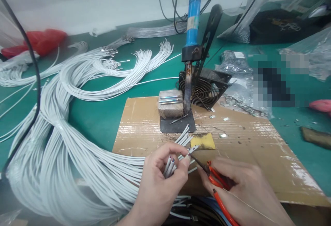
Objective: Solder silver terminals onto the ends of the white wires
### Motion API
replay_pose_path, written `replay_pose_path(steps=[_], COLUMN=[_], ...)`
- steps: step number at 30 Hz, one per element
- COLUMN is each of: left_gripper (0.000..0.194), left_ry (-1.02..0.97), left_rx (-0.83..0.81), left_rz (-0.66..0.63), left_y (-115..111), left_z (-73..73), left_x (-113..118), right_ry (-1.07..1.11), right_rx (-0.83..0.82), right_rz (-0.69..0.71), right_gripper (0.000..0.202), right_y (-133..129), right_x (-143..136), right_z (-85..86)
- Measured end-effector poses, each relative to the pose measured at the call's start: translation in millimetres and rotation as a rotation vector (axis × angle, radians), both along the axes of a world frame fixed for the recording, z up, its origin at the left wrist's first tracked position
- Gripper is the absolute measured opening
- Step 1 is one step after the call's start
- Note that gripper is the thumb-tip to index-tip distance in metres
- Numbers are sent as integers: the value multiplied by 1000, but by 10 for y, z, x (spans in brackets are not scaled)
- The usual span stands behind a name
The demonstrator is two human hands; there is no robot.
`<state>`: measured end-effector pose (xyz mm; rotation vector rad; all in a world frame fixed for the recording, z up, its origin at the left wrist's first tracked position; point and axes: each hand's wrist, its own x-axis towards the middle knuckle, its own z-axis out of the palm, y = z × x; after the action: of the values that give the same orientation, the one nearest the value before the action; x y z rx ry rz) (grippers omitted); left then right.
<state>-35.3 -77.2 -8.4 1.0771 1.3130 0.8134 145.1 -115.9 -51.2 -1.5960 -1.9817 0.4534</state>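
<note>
My left hand (165,181) is closed around the ends of several white cables (103,146), which come in from a thick bundle on the left. Thumb and forefinger pinch one cable end, and other cut ends poke out between the fingers. My right hand (240,184) grips pliers with red handles (224,205). Their dark jaws touch or nearly touch the cable end at my left fingertips; whether they bite on it I cannot tell. A thin pale wire (248,203) runs across my right hand. Just beyond the cable ends lies a yellow sponge (203,141).
A blue-handled soldering iron (193,19) stands clamped upright beside a grey block (170,104) on cardboard (139,122). Behind it sits a black fan (201,90). Small metal connectors (222,135) lie scattered at the right. Coiled white cables (108,91) cover the green table (152,90) at left.
</note>
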Motion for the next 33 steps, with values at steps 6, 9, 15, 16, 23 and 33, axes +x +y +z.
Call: replay_pose_path(steps=[6, 9, 15, 16, 23, 33], left_gripper=[9, 9, 9, 9, 13, 15], left_ry=[94, 129, 74, 67, 56, 30], left_rx=[112, 134, 94, 87, 96, 56], left_rz=[86, 110, 118, 122, 115, 93], left_y=[-60, -93, -72, -67, -61, -76], left_z=[-16, -5, 10, 14, 56, 32], left_x=[50, 76, 75, 71, 54, 14], right_ry=[-62, -34, 16, 23, 89, 282], right_rx=[-10, -12, 15, 23, 64, 2], right_rz=[-49, -7, 15, -2, -125, -320], right_gripper=[45, 44, 39, 40, 39, 44], right_y=[-16, -15, -14, -18, -57, -15], right_x=[-7, 19, -14, -35, -168, -70], right_z=[42, 19, -7, -11, -86, -140])
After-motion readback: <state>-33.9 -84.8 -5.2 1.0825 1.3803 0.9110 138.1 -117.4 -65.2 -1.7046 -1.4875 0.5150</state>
